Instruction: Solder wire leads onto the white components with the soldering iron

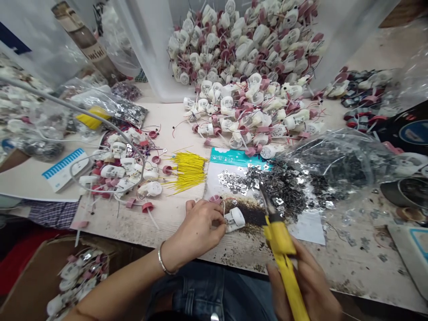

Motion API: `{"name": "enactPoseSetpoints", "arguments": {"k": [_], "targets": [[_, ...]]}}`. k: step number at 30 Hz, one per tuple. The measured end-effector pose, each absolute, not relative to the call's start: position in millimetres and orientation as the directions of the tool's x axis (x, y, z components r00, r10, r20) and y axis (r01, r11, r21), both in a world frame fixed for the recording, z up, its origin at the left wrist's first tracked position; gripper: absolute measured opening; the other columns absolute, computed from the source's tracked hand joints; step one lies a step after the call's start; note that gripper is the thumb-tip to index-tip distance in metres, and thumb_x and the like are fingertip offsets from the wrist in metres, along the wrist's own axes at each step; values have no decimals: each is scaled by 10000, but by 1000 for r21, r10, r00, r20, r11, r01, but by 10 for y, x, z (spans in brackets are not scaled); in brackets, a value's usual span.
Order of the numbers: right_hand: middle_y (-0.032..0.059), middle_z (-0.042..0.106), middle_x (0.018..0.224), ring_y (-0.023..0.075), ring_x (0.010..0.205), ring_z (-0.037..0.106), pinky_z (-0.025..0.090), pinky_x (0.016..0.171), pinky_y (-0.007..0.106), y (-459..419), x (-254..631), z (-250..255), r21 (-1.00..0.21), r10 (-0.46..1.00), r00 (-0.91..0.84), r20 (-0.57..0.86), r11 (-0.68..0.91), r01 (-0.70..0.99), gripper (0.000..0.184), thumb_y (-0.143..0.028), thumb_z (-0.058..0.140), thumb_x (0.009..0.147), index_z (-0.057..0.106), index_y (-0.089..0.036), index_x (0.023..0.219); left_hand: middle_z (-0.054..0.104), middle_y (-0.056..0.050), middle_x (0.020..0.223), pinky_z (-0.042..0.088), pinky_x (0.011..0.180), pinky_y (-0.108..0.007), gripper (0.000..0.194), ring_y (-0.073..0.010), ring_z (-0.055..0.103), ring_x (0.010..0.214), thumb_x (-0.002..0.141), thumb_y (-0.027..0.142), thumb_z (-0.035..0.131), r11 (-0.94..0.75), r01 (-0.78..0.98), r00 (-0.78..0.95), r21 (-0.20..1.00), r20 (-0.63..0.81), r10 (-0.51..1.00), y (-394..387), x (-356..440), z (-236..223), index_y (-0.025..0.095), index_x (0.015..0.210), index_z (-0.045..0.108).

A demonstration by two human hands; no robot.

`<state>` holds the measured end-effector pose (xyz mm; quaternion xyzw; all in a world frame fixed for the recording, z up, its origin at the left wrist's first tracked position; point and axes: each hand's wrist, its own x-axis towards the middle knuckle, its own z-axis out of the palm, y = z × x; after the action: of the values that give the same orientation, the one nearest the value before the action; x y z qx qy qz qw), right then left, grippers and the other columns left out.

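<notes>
Two bare hands are working over a scorched, stained pale wooden surface (167, 227). The L hand (194, 227), w/ a silver bangle (162, 259) on the wrist, is gripping a small white plastic socket (236, 218) trailing a thin wire, its fingers (218, 228) together & clamped on it. The socket is sitting by a dark burnt patch (252, 214). The R hand (306, 281) is holding a yellow-handled soldering iron (282, 249), fingers (276, 278) wrapped tight round the handle, dark metal tip pointing up & away from the socket, close to a heap of small silver metal clips (281, 191). Also lying around: a fan of thin yellow wires (189, 171), a pile of white sockets w/ red caps (247, 120), a clear plastic bin (147, 35) & a brown cardboard box (33, 276) holding more sockets.
</notes>
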<state>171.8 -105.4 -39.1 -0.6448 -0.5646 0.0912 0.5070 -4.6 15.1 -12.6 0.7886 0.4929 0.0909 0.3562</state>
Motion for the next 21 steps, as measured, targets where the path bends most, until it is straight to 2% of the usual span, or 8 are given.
{"name": "enactPoseSetpoints", "arguments": {"k": [3,5,8,10,14,17,19,21], "targets": [[53,572,1274,183,1045,649,605,744,255,-719,1637,-495,-704,812,218,542,297,645,125,-78,633,784,597,-196,770,723,-28,948,359,856,-445,135,-247,603,923,769,125,638,-245,728,486,640,-229,844,151,-35,-115,209,716,729],[60,520,1310,169,1033,647,608,744,243,-560,1585,-574,-631,775,130,619,391,670,145,-65,655,760,578,-184,789,722,-29,949,364,863,-445,121,-248,603,928,777,132,644,-245,735,486,632,-238,841,151,-35,-100,203,719,724],[59,500,1303,183,1031,645,613,765,282,-475,1541,-653,-592,793,37,609,423,686,178,-78,646,764,613,-201,889,724,-33,924,377,868,-440,132,-249,597,943,809,149,630,-262,726,503,636,-231,833,130,-55,-67,193,705,699],[55,511,1264,178,1015,646,612,748,272,-495,1522,-633,-623,802,94,590,377,685,174,-59,639,761,613,-199,861,720,-44,942,385,894,-446,49,-265,580,999,808,207,660,-291,699,523,653,-189,831,94,-73,-46,189,769,682],[62,513,1191,152,968,641,602,681,221,-571,1479,-475,-699,790,212,575,340,629,191,-84,687,746,524,-178,712,677,-100,1093,424,953,-427,487,-267,564,1064,709,317,762,-370,595,599,713,-86,796,7,-116,-3,161,1135,586],[79,508,1191,163,984,638,606,736,267,-585,1468,-431,-754,830,160,534,382,535,202,-127,692,760,504,-185,711,688,-76,1081,490,890,-322,510,-210,621,973,715,243,708,-329,576,608,748,-124,784,-11,-282,124,174,1199,564],[83,503,1203,178,1020,631,602,788,300,-569,1480,-469,-777,841,170,513,372,508,183,-124,693,758,523,-185,736,696,-56,1097,509,854,-289,469,-206,645,965,727,250,666,-260,664,537,701,-205,818,-9,-561,289,207,1187,593],[73,508,1201,177,1048,622,593,829,309,-542,1499,-525,-795,837,239,493,322,514,178,-110,702,749,541,-187,746,721,-41,1047,530,751,-265,397,-209,678,882,759,297,618,-140,813,374,565,-324,869,-37,-991,487,229,1150,639]]}}
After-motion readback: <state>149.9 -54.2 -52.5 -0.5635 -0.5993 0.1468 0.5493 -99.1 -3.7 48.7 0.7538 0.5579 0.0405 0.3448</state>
